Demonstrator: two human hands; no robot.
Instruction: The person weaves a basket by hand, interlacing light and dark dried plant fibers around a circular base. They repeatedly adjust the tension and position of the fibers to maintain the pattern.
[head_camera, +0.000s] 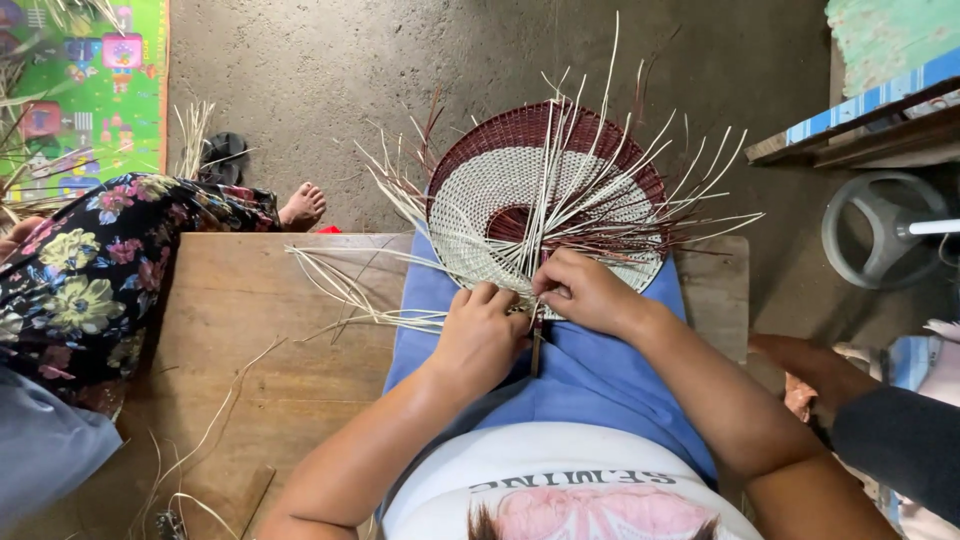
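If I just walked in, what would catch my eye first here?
Most striking is the round maroon-and-white woven disc at centre, pale loose strips fanning from it. The left hand and right hand pinch strips at its near edge, above a blue-clothed lap. A person in floral clothing sits at left.

— Soft, even daylight; no glare, only faint shadows under the fingers (478, 300) on the round maroon-and-white woven cane disc (540, 190).

— Sharp near the fingertips; edges bow outward, and the far corners look slightly soft.
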